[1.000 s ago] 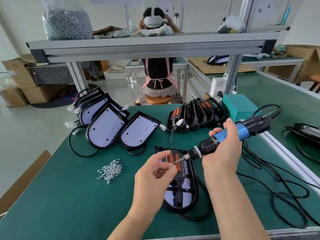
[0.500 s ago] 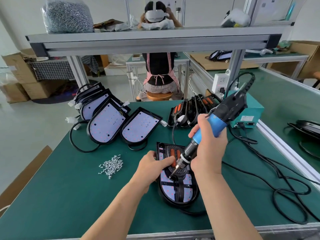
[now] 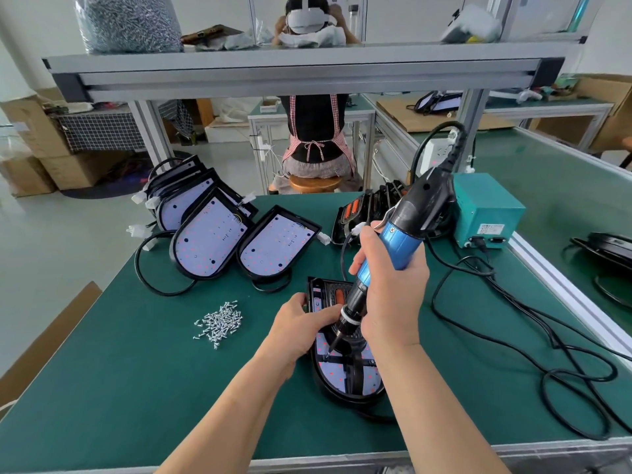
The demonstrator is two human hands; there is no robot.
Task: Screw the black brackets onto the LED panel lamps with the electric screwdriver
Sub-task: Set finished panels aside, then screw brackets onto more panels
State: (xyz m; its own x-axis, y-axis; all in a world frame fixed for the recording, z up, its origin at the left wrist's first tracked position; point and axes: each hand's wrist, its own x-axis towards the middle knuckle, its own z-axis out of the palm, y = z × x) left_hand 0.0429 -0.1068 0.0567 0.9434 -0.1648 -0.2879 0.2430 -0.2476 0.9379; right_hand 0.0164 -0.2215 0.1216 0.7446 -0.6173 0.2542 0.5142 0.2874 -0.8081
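- Green bench [image 3: 136, 388], near edge: one LED panel lamp [image 3: 333, 374] lies flat, black bracket [image 3: 355, 371] across it.
- Left hand [image 3: 301, 323] grips the lamp's left rim; right hand [image 3: 390, 295] is wrapped round the electric screwdriver [image 3: 403, 230], bit tip down at the bracket's left side.
- Step in hand, apparently: driving a screw. Next: hold the tool plumb, press down.
- Mid-bench left: loose screws [image 3: 220, 321]. Far edge: unbracketed panels [image 3: 212, 237].

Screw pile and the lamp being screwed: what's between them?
Head view: bare green table, then the left hand holding the lamp by its left edge.
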